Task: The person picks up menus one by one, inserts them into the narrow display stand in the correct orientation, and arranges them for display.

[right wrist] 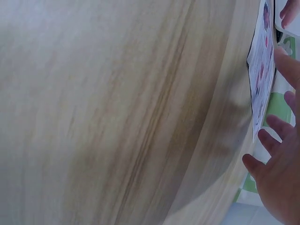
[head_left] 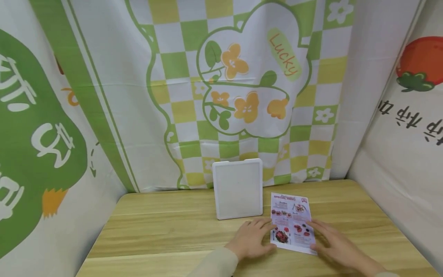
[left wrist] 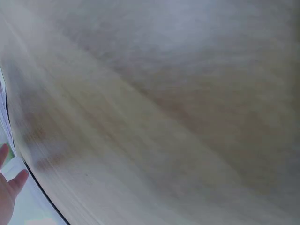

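Observation:
A printed menu sheet (head_left: 290, 227) with food pictures and red lettering lies flat on the wooden table. My left hand (head_left: 252, 239) is at its left side, fingertips right at the edge and thumb near the lower left corner. On the opposite side, my right hand (head_left: 333, 243) has its fingers spread and relaxed, with the fingertips at the right edge. The right wrist view shows that hand (right wrist: 280, 178) with its fingers apart beside the menu. Only part of the left hand (left wrist: 7, 194) shows in the left wrist view.
Behind the menu and to its left, a white rectangular frame-like panel (head_left: 238, 190) stands upright on the table (head_left: 162, 227). A green and yellow checked curtain (head_left: 242, 146) hangs along the back edge. Printed cloth walls (head_left: 405, 161) close in both sides.

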### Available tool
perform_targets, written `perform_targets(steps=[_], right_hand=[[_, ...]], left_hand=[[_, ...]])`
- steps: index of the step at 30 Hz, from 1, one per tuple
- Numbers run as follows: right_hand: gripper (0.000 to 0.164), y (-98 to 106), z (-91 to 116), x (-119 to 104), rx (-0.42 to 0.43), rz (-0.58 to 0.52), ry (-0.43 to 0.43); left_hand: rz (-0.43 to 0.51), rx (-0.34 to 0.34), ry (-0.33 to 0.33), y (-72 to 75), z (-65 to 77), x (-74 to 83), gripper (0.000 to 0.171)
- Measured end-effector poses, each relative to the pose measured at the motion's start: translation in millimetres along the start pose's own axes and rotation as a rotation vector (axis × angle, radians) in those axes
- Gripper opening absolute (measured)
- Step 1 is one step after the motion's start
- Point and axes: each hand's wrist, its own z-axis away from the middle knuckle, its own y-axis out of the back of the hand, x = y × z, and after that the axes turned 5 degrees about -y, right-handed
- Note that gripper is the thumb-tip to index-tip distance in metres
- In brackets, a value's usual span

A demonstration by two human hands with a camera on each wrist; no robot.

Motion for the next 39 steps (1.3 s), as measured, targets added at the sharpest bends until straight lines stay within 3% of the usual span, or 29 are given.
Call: perform_targets(steps=[9,26,39], right_hand=[[0.069,-3.2,-4.2,7.0,-0.054,-0.022,-0.006],[0.081,1.0,-12.3,20.3,-0.167,-0.034,-0.012],[0.075,-5.9,-14.9,17.4,-0.146,0.047,-0.036]], left_hand=[[0.031,-0.053,0.0,-6.3,-14.4,-5.7,0.058],[-0.033,-0.119,0.044,-2.4,-26.9,-4.3,0.062],[-0.071,-0.069,0.025,-14.5,-30.7,-9.4,0.061]])
